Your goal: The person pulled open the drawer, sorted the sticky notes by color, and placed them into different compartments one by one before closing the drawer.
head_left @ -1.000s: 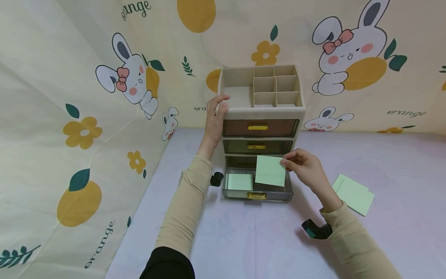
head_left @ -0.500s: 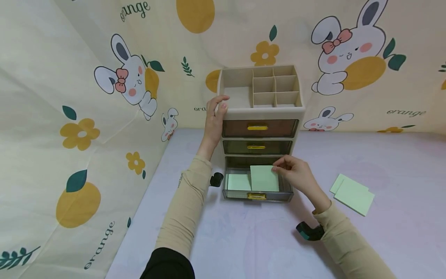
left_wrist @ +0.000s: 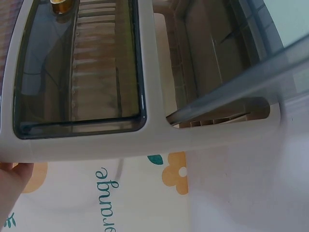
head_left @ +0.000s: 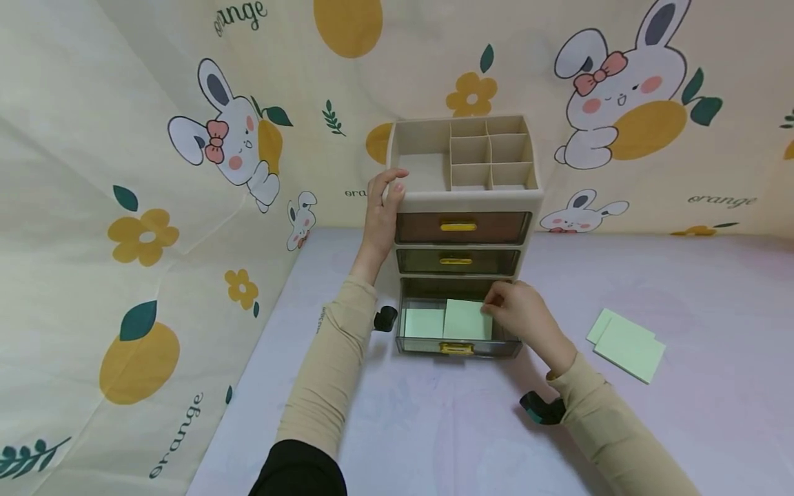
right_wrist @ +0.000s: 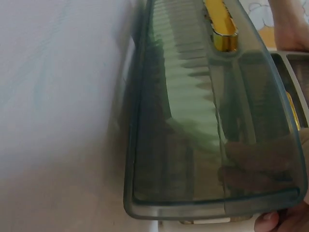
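A cream desktop organizer [head_left: 468, 202] stands with its smoky see-through bottom drawer [head_left: 505, 344] pulled out. My left hand [head_left: 381, 213] holds the organizer's upper left side, fingers bent over the rim. My right hand [head_left: 521, 310] reaches into the drawer and pinches the right edge of a light green sticky-note pad [head_left: 466, 320]. Another light green pad [head_left: 424, 322] lies at the drawer's left, partly overlapped by the first. Through the drawer front, the right wrist view shows the green pad [right_wrist: 193, 101] and blurred fingers.
On the table to the right lie more overlapping green pads [head_left: 629, 348]. Two upper drawers, one brown [head_left: 422, 227] and one olive [head_left: 422, 261], are closed. The organizer's top has a divided tray [head_left: 490, 148]. A printed rabbit backdrop [head_left: 347, 89] stands behind and at left.
My right hand has moved down and left, lowering the pinched green pad from above the drawer into it. The left hand keeps its place on the organizer.
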The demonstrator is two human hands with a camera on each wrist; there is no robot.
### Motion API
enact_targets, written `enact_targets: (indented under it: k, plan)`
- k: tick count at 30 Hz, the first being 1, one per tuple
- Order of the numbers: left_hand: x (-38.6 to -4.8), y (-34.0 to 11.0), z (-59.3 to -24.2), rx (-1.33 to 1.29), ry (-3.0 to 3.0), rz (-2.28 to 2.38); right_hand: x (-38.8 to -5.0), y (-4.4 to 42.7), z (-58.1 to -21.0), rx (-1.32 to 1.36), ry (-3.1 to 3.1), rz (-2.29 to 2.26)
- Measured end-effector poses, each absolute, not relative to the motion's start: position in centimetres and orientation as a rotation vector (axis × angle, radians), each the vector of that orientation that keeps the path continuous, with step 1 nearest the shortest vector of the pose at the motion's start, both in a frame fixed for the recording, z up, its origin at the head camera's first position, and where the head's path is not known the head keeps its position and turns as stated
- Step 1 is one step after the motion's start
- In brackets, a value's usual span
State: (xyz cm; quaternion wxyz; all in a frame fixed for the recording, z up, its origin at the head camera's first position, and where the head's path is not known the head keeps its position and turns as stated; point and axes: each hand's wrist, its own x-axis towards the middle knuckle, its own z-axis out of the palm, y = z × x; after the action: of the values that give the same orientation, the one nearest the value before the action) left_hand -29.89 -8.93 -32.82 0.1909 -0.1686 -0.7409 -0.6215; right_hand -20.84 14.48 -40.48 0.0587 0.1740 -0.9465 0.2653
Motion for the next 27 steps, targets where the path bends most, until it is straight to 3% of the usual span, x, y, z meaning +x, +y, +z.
enact_targets:
  k: [27]
  plan:
    - [-29.9,-9.0,-32.9,-0.47,-2.077,-1.734,-20.8,14.1,-41.7,0.626,-2.734,0.47]
